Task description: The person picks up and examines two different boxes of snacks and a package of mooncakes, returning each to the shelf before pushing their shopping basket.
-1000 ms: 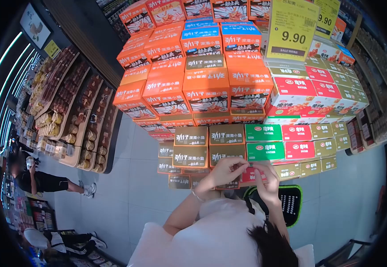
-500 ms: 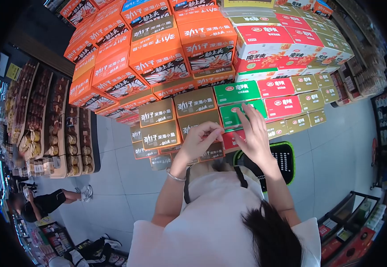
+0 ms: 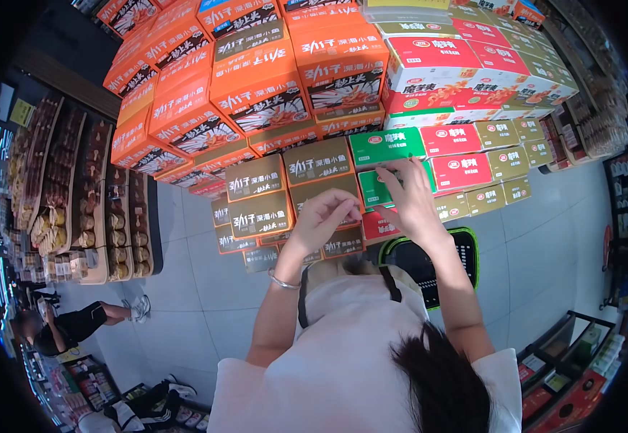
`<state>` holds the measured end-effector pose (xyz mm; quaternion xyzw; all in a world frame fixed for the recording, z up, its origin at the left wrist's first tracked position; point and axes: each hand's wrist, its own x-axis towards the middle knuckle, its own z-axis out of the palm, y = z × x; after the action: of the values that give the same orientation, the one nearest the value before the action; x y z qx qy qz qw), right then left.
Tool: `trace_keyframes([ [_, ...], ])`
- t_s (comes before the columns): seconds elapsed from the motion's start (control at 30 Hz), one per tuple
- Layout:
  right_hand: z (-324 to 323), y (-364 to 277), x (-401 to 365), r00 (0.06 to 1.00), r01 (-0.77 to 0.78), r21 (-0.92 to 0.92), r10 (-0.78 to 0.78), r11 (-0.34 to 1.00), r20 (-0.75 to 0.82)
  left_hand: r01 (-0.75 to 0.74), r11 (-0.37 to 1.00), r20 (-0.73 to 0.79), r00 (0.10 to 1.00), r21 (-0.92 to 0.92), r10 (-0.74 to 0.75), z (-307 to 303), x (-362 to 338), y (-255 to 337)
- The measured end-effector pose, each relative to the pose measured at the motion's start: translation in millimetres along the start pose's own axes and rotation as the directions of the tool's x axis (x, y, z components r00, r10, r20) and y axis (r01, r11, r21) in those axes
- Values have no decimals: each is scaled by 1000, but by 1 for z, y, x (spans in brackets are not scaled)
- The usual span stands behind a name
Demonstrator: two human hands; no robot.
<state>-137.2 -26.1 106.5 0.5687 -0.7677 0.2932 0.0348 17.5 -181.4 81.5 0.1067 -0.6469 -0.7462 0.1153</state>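
Stacked boxes (image 3: 256, 94) wall off the front — open floor (image 3: 198, 289) left, basket (image 3: 465, 252) below.

The green box (image 3: 374, 193) under the right hand (image 3: 409, 202) looks like printed cardboard with a light sheen. The brown boxes (image 3: 256, 216) just beyond the left hand (image 3: 321, 218) are cardboard too, but duller, nearly matt. Above both hands, the orange boxes (image 3: 256, 90) are glossy printed card that catches the light. On the left wrist, a thin bracelet (image 3: 283, 281) shines like metal. Below the right hand, the basket (image 3: 467, 252) is black plastic mesh with a smooth green plastic rim. The shirt (image 3: 343, 361) is soft white cloth, matt. Beneath the hands, the floor (image 3: 191, 303) is smooth grey tile, faintly shiny.
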Motion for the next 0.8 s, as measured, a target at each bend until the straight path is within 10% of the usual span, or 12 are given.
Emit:
trace_keyframes([
  [0.8,-65,-53,-27,981,-74,-102,90,992,169,-126,990,57,990,-70,130,-4,2,-1],
])
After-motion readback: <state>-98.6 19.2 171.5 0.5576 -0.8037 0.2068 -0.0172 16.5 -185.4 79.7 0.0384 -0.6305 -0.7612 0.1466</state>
